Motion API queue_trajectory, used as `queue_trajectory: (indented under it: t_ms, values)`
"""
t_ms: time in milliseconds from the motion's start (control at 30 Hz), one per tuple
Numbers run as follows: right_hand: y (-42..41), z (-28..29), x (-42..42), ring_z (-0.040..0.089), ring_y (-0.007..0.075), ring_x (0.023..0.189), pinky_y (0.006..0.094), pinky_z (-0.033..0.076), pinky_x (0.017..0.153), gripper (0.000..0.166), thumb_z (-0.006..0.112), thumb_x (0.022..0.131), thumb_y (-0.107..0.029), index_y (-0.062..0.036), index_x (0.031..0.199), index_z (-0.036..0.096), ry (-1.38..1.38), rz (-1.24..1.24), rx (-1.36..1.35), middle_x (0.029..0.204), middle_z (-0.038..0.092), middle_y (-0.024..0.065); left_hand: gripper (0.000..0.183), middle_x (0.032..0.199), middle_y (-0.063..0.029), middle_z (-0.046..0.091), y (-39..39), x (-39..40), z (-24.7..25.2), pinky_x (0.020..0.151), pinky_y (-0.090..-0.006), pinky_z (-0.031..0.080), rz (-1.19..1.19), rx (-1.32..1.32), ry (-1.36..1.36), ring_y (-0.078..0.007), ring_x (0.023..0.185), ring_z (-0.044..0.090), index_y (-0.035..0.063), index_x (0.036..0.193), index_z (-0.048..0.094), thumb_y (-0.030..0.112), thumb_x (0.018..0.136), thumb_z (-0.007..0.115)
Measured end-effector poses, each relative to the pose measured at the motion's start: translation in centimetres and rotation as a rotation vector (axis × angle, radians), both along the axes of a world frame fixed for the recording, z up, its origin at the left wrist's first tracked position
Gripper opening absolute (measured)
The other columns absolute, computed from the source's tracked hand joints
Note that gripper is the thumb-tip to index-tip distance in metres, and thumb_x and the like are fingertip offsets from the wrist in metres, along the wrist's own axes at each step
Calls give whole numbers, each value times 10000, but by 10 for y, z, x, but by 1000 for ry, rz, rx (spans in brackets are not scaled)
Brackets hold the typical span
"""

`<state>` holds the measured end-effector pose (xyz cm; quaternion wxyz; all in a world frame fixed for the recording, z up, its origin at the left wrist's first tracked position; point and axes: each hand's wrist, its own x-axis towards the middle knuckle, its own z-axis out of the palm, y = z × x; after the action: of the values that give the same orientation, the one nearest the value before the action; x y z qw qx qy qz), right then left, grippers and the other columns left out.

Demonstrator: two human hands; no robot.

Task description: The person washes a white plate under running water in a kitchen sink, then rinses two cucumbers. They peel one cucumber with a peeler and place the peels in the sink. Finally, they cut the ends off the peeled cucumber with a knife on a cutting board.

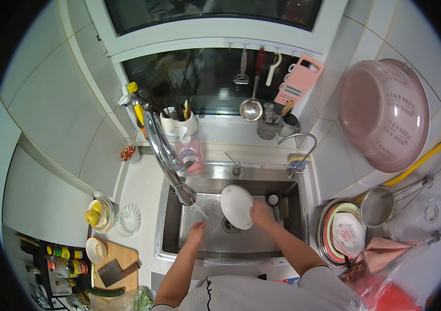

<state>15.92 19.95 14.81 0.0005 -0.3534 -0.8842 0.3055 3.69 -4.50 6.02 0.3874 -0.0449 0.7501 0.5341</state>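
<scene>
My right hand [262, 214] grips the edge of a white oval dish [236, 207], tilted over the stainless steel sink [212, 245]. Small reddish marks show near the dish's rim. My left hand [196, 232] is over the left part of the basin, just below the thin water stream [201, 212] from the chrome faucet [184, 193]. I see nothing in the left hand, but its fingers are too small and turned away to read. Partly below the dish lies the drain strainer [230, 225]. A small ladle-like utensil [273, 200] rests at the basin's right side.
Behind the sink stands a pink soap bottle [190, 153]. Left are a glass bowl [127, 221] and a cutting board [131, 256] bearing a cleaver [110, 273]. Stacked bowls [347, 233] stand right, below a wall-hung pink basin [364, 112]. A slim curved tap [315, 144] rises at the back right.
</scene>
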Motion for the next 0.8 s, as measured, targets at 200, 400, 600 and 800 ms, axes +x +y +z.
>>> queue_trajectory:
  t_ms: [200,400,600,800]
  values:
    - [33,-17,37,653,303,803,393,524,703,353,589,799,-102,52,1114,546,375,-347,-891,954,638,203,322,1018,-137,651,-16,21,-15,787,-356,457,-105,-153,206,-260,906,613,10,1040,644,250,842,564]
    - [50,-103,108,649,376,796,421,532,620,261,568,730,-45,108,938,604,27,-307,-2,880,636,267,273,897,-220,651,-24,27,-5,776,-400,479,-231,-203,662,-352,878,624,25,991,662,213,808,585]
    - [47,27,96,639,251,813,342,532,671,230,548,822,-16,57,1038,578,563,-463,-1149,893,633,165,251,884,-226,648,-51,5,-5,770,-416,496,-132,-243,804,-365,866,630,29,976,660,193,800,588]
    - [22,-100,111,630,294,919,362,533,739,419,613,775,-84,43,1164,520,11,-206,102,974,621,177,259,926,-211,655,-2,-79,26,798,-415,496,-202,-277,934,-368,906,623,18,974,655,204,813,574]
